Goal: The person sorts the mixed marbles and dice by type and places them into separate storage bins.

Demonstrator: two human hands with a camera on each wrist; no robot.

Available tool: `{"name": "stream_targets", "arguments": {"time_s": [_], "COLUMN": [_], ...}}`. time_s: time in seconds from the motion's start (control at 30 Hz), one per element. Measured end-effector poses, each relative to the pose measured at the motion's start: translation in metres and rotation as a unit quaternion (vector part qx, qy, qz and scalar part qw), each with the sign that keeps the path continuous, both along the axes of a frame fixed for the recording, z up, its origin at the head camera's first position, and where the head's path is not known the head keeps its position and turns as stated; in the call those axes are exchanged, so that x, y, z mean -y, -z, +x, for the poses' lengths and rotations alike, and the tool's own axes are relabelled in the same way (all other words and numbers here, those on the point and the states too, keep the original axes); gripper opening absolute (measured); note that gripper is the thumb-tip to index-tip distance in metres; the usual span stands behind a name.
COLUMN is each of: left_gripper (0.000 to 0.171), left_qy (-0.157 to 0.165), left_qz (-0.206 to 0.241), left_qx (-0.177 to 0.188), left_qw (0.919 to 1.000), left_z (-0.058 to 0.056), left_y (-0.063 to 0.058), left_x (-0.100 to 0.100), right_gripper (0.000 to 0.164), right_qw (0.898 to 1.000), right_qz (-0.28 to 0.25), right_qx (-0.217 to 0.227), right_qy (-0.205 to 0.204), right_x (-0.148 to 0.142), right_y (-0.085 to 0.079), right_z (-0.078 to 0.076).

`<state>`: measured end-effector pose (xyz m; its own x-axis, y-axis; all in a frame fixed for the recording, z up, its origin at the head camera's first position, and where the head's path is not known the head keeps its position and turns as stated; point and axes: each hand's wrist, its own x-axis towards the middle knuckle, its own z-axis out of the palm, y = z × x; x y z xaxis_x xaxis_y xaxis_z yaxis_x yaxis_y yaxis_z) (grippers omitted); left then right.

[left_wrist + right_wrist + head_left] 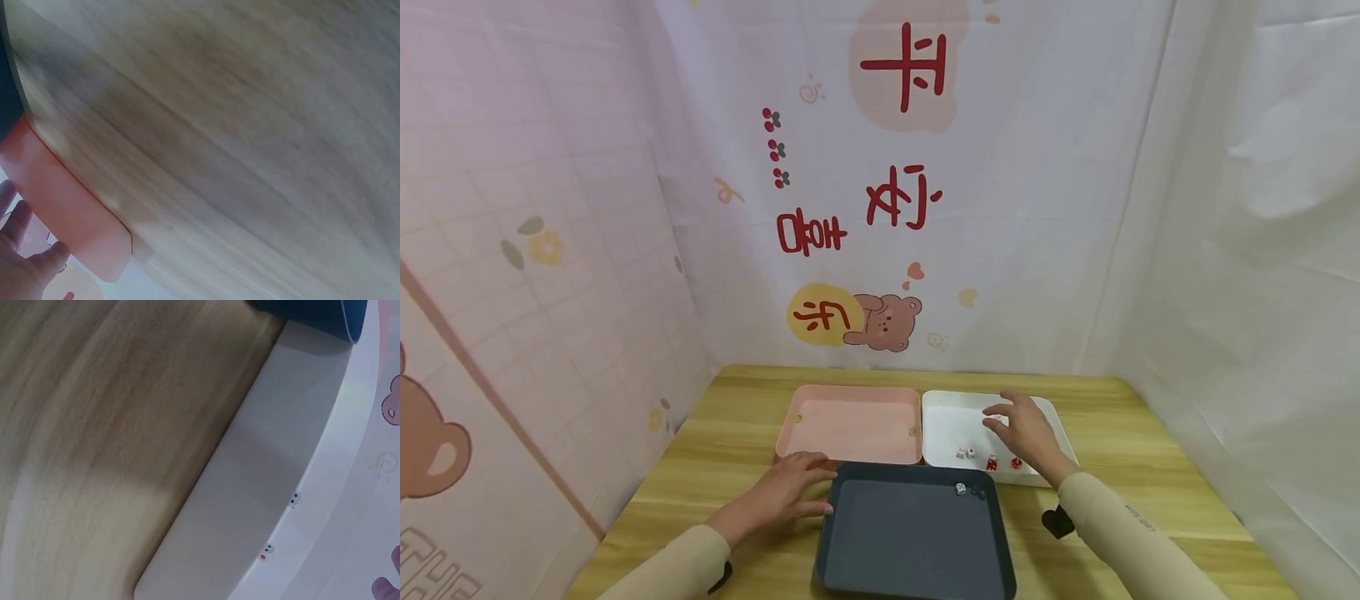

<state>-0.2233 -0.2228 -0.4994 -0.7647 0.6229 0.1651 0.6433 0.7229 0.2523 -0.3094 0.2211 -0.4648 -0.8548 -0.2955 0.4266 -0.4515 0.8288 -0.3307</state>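
My right hand hovers over the white tray with its fingers spread and slightly bent; a small pale thing shows faintly by the fingertips, too blurred to tell. Two small white dice and red dice lie along that tray's near side. In the right wrist view, white dice peek above the tray's wall. At the left edge of the dark grey tray is my left hand, fingers loosely extended by its rim. A white die and dark dice sit in the grey tray's far right corner.
A pink tray stands left of the white one, with small yellowish pieces near its ends. All three trays rest on a wood-grain table. Printed white cloth hangs behind and on both sides.
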Motion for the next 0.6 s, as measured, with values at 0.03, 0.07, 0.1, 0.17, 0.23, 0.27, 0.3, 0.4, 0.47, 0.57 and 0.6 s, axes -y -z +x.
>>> {"name": "stream_targets", "arguments": {"time_s": [0.03,0.07,0.1,0.17,0.23,0.27,0.3,0.4,0.47,0.57,0.6], "left_gripper": [0.057,0.057,0.058,0.058,0.058,0.058,0.058,0.057,0.057,0.058,0.057], "left_qy": [-0.001,-0.003,-0.004,-0.004,-0.003,-0.003,-0.003,-0.002,-0.001,0.000,-0.001], "left_qz": [0.000,0.000,0.000,0.001,0.005,0.008,0.010,0.016,0.016,0.014,0.014], "left_qx": [0.001,0.002,0.003,0.005,0.011,0.014,0.015,0.011,0.007,0.006,0.009], "left_qw": [1.0000,1.0000,1.0000,1.0000,0.9999,0.9999,0.9998,0.9998,0.9998,0.9999,0.9999], "left_z": [0.000,0.000,-0.001,0.001,0.002,0.002,0.003,0.003,0.002,0.001,0.002], "left_y": [0.001,0.002,0.003,0.003,0.003,0.003,0.002,0.002,0.001,0.001,0.001], "left_x": [0.000,0.000,0.000,-0.001,-0.002,-0.002,-0.002,-0.002,-0.002,-0.002,-0.002], "right_gripper": [0.020,0.020,0.019,0.020,0.020,0.020,0.020,0.020,0.020,0.020,0.020], "right_qw": [1.000,1.000,1.000,1.000,1.000,1.000,1.000,0.999,0.999,0.998,0.998], "right_qz": [0.000,0.001,0.002,0.002,0.001,0.001,0.000,-0.001,0.001,0.007,0.011], "right_qx": [0.001,0.000,0.001,0.004,0.007,0.009,0.011,0.009,0.009,0.011,0.010], "right_qy": [-0.001,-0.002,-0.004,-0.008,-0.014,-0.017,-0.019,-0.032,-0.042,-0.059,-0.062], "right_x": [0.001,0.001,0.002,0.003,0.005,0.005,0.006,0.010,0.014,0.017,0.018], "right_y": [0.002,0.003,0.005,0.006,0.006,0.007,0.006,0.005,0.004,0.002,0.002], "right_z": [0.000,0.000,0.000,0.002,0.005,0.007,0.008,0.012,0.015,0.019,0.020]}}
